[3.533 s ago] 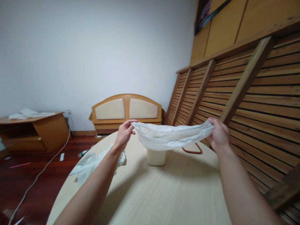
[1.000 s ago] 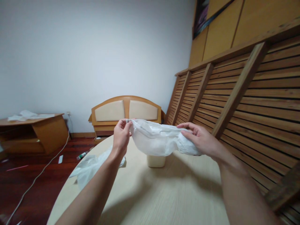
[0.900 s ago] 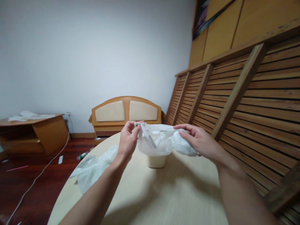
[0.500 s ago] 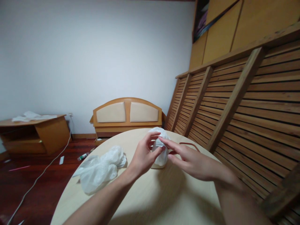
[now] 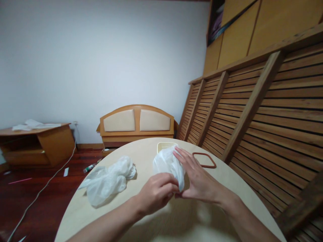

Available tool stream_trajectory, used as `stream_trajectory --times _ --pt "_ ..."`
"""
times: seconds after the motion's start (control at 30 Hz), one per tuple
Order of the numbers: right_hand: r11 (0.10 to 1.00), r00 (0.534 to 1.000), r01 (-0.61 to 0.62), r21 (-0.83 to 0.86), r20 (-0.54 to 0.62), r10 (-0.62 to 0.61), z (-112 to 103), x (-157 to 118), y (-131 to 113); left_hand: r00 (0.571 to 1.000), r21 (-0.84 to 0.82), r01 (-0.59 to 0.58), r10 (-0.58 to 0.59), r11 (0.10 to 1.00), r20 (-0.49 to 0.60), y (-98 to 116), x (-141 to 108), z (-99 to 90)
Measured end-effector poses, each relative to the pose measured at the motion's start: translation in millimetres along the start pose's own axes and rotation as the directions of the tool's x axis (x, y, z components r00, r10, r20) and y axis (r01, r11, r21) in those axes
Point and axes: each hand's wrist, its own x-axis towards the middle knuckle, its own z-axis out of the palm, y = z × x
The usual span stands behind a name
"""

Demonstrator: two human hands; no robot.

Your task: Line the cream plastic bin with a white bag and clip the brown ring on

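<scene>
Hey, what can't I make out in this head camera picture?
Head view:
Cream container: mostly hidden by the white plastic bag at the hands.
Left hand: fingertips hidden by its curled fingers.
Slatted wooden frame: cut off by the right edge.
Green and white cylinder on the floor: any print is too small.

White bag (image 5: 166, 164) hides most of the cream container (image 5: 159, 147); only part of its rim and inside shows. Left fingers (image 5: 171, 184): tips out of sight, exact hold on the bag can't be told. Forearms (image 5: 113, 220) and near side of counter (image 5: 72, 215) cut by bottom edge. Slatted panel (image 5: 272, 111) runs off right, low cabinet (image 5: 57, 144) off left. Headboard (image 5: 137, 122) base partly blocked by counter. Cupboard (image 5: 236, 40) contents too dark; green-and-white floor item (image 5: 88, 168) too small to tell.
</scene>
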Motion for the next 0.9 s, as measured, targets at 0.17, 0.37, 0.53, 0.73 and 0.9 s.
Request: stream_trajectory --times 0.17,0.37,0.53,0.73,0.9 --pt "0.996 0.996 0.072 0.062 -0.056 -0.068 34 -7 3 0.987 0.075 -0.092 0.081 0.993 0.136 4 -11 2.5" --pt "0.988 0.983 0.06 0.142 -0.181 -0.033 43 -19 5 0.988 -0.025 -0.044 0.04 0.999 -0.151 -14 -24 4.0" --pt "0.987 0.928 -0.108 0.118 -0.343 0.143 33 -19 14 0.872 -0.113 0.325 -0.344 0.939 -0.349 -46 -17 3.3" --pt "0.894 0.86 -0.436 0.105 -0.245 0.448 32 -6 42 0.915 -0.066 0.372 -0.378 0.926 -0.142 -78 6 2.5" --pt "0.804 0.814 -0.569 0.175 -0.024 0.581 29 4 55 0.952 -0.036 0.304 -0.305 0.952 -0.013 -83 19 4.9"
